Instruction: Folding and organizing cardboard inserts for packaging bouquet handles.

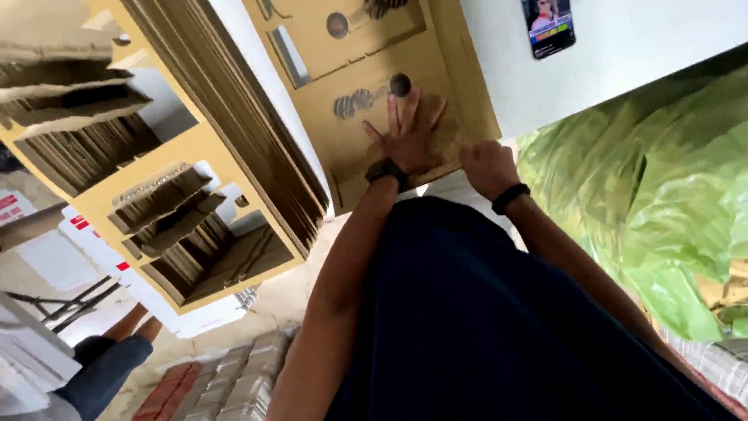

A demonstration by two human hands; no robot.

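My arms are bare all the way down, with no sleeves on them. On my left wrist I wear a black watch (384, 168) with a dark strap. On my right wrist I wear a thin black band (510, 197). My top (483, 312) is dark navy blue, plain and loose, with no pattern.

A phone (548, 26) lies on my white tabletop (639, 47); green plastic sheeting (662, 187) bunches beside me, stacked cardboard sheets (234, 101) opposite.
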